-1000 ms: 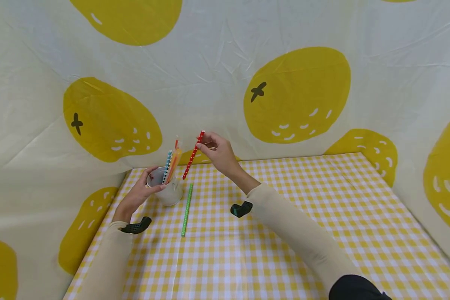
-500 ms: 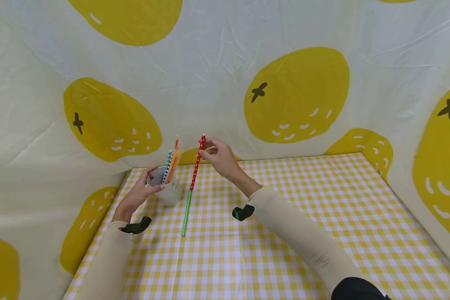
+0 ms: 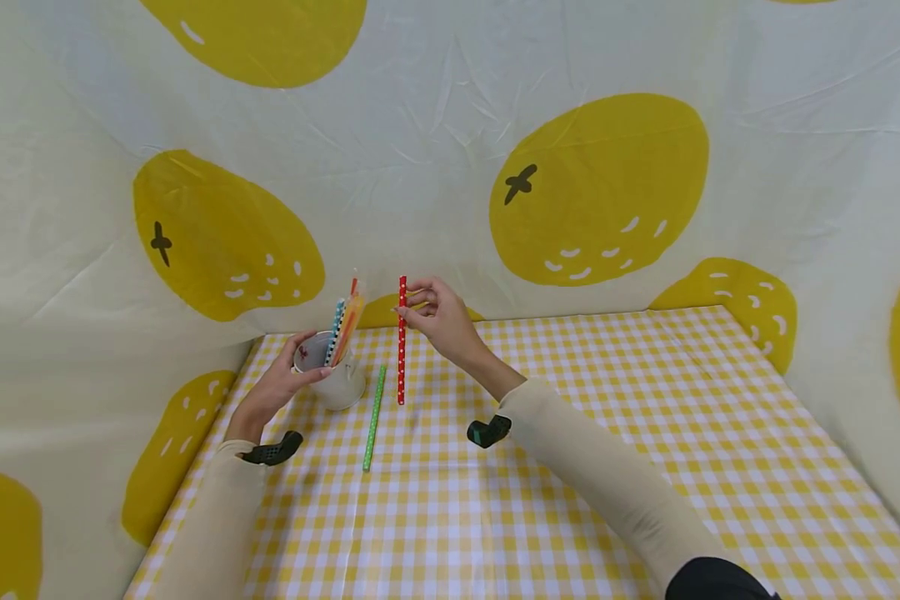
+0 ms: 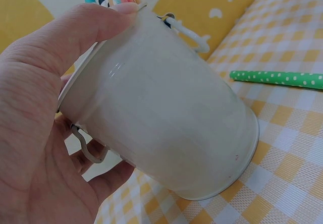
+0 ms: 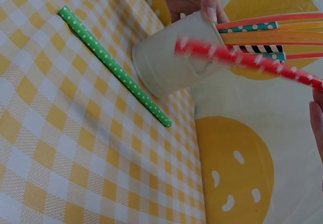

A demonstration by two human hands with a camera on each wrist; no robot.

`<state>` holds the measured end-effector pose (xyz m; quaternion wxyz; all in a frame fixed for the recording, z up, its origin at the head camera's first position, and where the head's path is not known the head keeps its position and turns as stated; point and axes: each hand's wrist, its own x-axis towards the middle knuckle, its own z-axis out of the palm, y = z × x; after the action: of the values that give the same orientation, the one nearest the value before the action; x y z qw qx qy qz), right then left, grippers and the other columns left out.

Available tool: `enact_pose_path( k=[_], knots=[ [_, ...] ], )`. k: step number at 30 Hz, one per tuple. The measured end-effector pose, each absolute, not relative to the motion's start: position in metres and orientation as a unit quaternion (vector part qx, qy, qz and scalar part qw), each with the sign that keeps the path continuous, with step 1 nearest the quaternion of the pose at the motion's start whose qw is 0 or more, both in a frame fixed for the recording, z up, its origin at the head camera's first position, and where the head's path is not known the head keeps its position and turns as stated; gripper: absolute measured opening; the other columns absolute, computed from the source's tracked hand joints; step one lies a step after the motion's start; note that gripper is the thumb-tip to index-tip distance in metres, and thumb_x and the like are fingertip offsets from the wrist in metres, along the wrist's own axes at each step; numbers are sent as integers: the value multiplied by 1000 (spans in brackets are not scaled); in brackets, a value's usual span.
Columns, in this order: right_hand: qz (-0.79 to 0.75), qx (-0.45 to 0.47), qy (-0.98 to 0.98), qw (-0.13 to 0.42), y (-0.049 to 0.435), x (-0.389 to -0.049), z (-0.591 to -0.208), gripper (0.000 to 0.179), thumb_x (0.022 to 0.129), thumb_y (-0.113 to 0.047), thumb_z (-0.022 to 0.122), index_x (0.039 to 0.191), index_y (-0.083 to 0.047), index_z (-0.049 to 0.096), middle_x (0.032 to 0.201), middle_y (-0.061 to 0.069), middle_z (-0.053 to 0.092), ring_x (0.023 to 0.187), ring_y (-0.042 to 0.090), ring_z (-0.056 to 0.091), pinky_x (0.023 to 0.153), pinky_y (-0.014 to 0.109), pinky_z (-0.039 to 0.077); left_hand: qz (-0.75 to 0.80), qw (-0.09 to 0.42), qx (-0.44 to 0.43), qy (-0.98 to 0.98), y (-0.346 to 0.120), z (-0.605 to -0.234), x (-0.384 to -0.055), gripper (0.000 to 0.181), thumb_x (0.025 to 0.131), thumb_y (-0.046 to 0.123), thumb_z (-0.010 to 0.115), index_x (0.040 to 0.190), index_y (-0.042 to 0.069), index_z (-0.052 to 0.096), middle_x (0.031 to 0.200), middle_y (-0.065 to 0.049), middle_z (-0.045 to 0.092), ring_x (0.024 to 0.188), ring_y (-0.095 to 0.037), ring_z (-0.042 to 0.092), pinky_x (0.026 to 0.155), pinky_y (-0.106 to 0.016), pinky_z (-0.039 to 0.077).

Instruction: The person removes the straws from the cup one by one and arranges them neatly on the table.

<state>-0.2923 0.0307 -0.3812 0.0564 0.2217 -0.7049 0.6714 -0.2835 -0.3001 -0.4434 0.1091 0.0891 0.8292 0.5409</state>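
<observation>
My left hand (image 3: 276, 388) grips the rim of a white metal bucket (image 3: 342, 388), thumb over the near edge and fingers round the far side. The bucket stands on the table with several straws (image 3: 342, 333) leaning in it, some striped or dotted, some orange and clear. To its right, my right hand (image 3: 446, 323) pinches a red straw (image 3: 401, 358) with white dots near its upper part. That straw hangs nearly upright above the cloth, its lower end blurred in the right wrist view. Between bucket and red straw, a green dotted straw (image 3: 373, 421) lies flat.
A yellow and white checked cloth (image 3: 570, 467) covers the table. Behind it hangs a pale curtain (image 3: 420, 183) printed with big yellow fruit. Small side handles stick out from the bucket, one visible loop (image 4: 189, 35) facing the green straw.
My right hand has lowered slightly with the red straw, and the straw has swung from slanted to nearly upright, its lower end moving right past the green straw. My left hand stays on the bucket.
</observation>
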Motion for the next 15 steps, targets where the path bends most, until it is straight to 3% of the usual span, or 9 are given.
enact_pose_path(
  k=[4, 10, 15],
  knots=[
    [681, 229, -693, 59, 31, -291, -384, 37, 97, -7, 69, 129, -2, 52, 111, 21, 66, 87, 31, 69, 84, 54, 57, 543, 110, 90, 828, -300, -443, -283, 90, 96, 29, 73, 163, 18, 13, 162, -20, 18, 145, -40, 26, 112, -60, 26],
    [661, 249, -704, 76, 31, -293, -389, 32, 98, -8, 68, 129, -11, 63, 111, 20, 67, 86, 38, 69, 77, 42, 60, 543, 107, 92, 828, -299, -442, -284, 89, 97, 28, 72, 163, 19, 14, 162, -20, 16, 146, -39, 22, 112, -61, 25],
    [652, 238, -717, 56, 30, -294, -396, 33, 97, -8, 70, 129, -13, 65, 110, 15, 68, 85, 32, 71, 78, 40, 60, 545, 108, 93, 826, -300, -443, -284, 89, 96, 29, 72, 163, 20, 14, 162, -19, 15, 146, -39, 20, 114, -63, 22]
  ],
)
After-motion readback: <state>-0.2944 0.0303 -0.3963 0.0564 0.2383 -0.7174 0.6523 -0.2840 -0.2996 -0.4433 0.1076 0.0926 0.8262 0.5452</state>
